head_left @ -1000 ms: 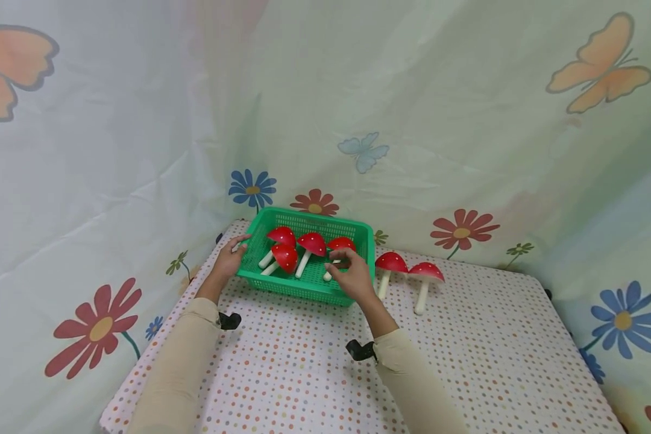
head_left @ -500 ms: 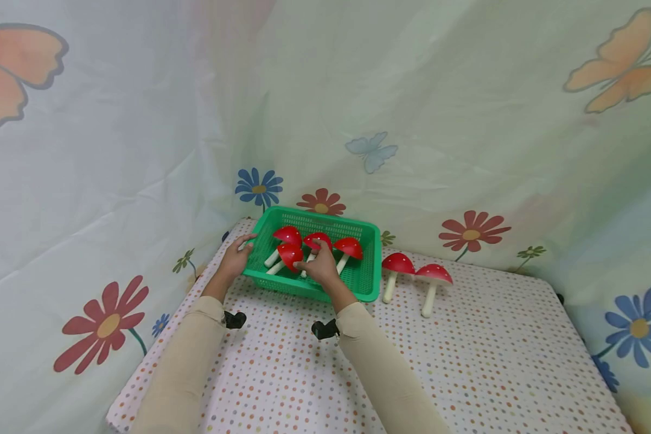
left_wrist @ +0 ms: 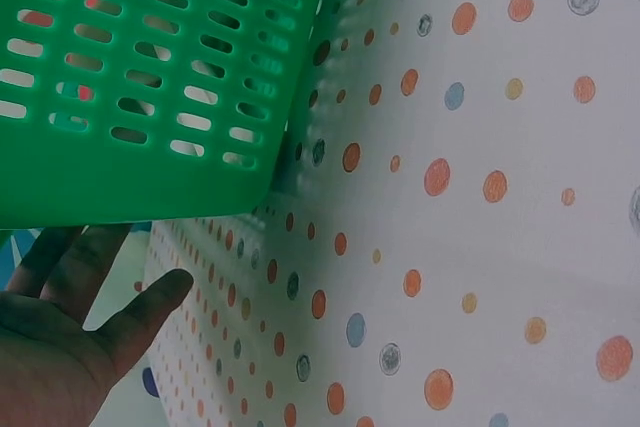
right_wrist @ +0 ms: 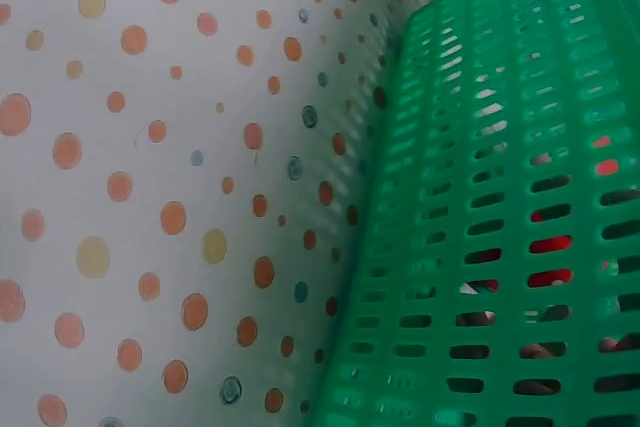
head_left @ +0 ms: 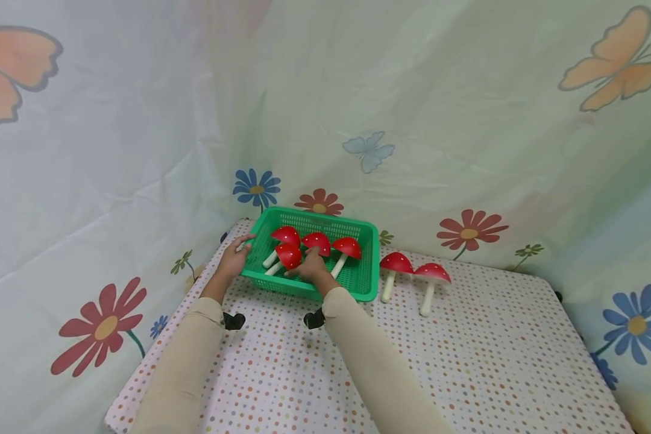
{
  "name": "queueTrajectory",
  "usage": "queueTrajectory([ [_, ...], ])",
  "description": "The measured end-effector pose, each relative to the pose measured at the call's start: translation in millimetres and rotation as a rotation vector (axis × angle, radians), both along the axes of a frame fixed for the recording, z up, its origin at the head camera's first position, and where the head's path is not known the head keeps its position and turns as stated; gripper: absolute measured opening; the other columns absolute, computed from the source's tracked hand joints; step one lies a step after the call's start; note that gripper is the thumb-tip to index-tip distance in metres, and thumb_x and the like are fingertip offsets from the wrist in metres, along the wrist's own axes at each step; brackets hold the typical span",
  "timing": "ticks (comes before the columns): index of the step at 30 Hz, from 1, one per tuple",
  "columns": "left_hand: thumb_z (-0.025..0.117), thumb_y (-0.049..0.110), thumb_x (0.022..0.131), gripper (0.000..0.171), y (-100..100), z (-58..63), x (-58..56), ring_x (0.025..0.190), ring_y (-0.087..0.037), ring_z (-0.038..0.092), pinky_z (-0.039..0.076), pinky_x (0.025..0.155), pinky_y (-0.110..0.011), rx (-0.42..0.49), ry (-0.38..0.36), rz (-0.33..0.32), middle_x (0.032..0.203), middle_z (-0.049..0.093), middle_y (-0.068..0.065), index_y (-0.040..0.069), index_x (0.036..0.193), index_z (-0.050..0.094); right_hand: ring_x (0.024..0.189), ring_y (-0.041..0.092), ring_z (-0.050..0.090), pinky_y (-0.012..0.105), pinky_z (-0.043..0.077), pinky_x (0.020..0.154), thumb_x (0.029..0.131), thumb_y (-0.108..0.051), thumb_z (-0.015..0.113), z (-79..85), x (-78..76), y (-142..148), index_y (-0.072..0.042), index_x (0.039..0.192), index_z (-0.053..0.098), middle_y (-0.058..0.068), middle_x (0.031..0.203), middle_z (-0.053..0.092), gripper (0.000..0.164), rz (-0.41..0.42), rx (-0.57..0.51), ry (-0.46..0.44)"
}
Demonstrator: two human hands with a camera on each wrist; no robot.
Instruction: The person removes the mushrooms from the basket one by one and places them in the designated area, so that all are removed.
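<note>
A green perforated basket (head_left: 352, 292) holds several toy mushrooms with white-spotted red caps and white stems. My left hand (head_left: 233, 260) is at its left end; in the left wrist view its fingers (left_wrist: 88, 272) extend straight at the rim, and the thumb stands apart. Inside the basket, my right hand (head_left: 311, 268) lies over the stem of the middle mushroom (head_left: 316, 242), thumb pointing left; whether it grips the stem is hidden. A mushroom (head_left: 348, 248) lies on its right. To its left are a front mushroom (head_left: 289, 256) and a rear mushroom (head_left: 286, 235).
Two more mushrooms, a nearer-basket one (head_left: 396, 263) and an outer one (head_left: 431, 272), lie on the dotted tablecloth (head_left: 499, 349) right of the basket. A flower-printed curtain (head_left: 412, 193) rises behind the table and along its left side.
My right hand has moved left, from the rightmost mushroom in the basket to the middle one, and then lower over its stem. My left hand stays at the basket's left end.
</note>
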State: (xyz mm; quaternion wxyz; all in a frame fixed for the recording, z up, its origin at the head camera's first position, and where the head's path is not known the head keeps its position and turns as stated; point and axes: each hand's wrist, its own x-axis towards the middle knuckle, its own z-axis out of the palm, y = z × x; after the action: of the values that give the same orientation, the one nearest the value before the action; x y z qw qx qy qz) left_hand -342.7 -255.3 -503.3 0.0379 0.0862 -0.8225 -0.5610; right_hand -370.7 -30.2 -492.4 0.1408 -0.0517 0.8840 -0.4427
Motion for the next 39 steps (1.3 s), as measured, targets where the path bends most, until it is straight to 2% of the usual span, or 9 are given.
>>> queueTrajectory([
  [8,0.039,0.033,0.107,0.041,1.7,-3.0,-0.9,0.149,-0.035,0.027,0.027,0.119,-0.056,-0.028,-0.001,0.023,0.163,0.027,-0.005,0.028,0.147,0.045,0.109,0.031,0.06,0.042,0.054,0.091,0.074,-0.021,0.088,-2.7,-2.2,-6.8,-0.005,0.13,0.037,0.017,0.12,0.06,0.077,-0.022,0.206,0.059],
  [13,0.039,0.031,0.108,0.041,2.0,-3.3,0.0,0.149,-0.036,0.027,0.027,0.119,-0.056,-0.027,-0.003,0.02,0.163,0.027,-0.007,0.027,0.148,0.045,0.101,0.03,0.063,0.041,0.055,0.086,0.081,-0.023,0.083,-0.6,-1.0,-6.4,-0.004,0.126,0.039,0.016,0.115,0.064,0.066,-0.013,0.27,0.104],
  [18,0.038,0.033,0.108,0.041,2.0,-2.8,0.8,0.149,-0.036,0.027,0.027,0.119,-0.056,-0.033,0.002,0.017,0.163,0.027,-0.007,0.028,0.148,0.044,0.098,0.029,0.064,0.041,0.055,0.086,0.088,-0.019,0.074,2.4,-1.5,-4.8,-0.007,0.121,0.045,0.014,0.109,0.066,0.045,-0.031,0.262,0.174],
  [23,0.038,0.033,0.108,0.041,1.5,-1.2,0.9,0.148,-0.035,0.029,0.028,0.118,-0.055,-0.031,0.007,0.016,0.163,0.027,-0.006,0.028,0.148,0.045,0.099,0.028,0.063,0.041,0.054,0.088,0.091,-0.016,0.069,2.1,-4.5,-4.6,-0.009,0.119,0.048,0.013,0.11,0.066,0.036,-0.053,0.234,0.204],
  [31,0.039,0.032,0.108,0.04,0.8,-0.6,-0.1,0.148,-0.036,0.029,0.029,0.118,-0.055,-0.018,0.006,0.023,0.163,0.027,-0.005,0.028,0.147,0.046,0.102,0.028,0.063,0.04,0.055,0.088,0.091,-0.005,0.064,2.2,-5.3,-5.3,-0.008,0.122,0.054,0.013,0.116,0.066,0.033,-0.069,0.181,0.22],
  [39,0.038,0.031,0.108,0.04,1.7,-0.4,0.8,0.147,-0.036,0.03,0.03,0.118,-0.055,-0.023,0.002,0.026,0.163,0.026,-0.005,0.029,0.147,0.045,0.097,0.023,0.064,0.038,0.056,0.084,0.091,-0.016,0.068,2.6,-4.9,-6.1,-0.01,0.123,0.061,0.006,0.112,0.069,0.033,-0.088,0.186,0.279],
])
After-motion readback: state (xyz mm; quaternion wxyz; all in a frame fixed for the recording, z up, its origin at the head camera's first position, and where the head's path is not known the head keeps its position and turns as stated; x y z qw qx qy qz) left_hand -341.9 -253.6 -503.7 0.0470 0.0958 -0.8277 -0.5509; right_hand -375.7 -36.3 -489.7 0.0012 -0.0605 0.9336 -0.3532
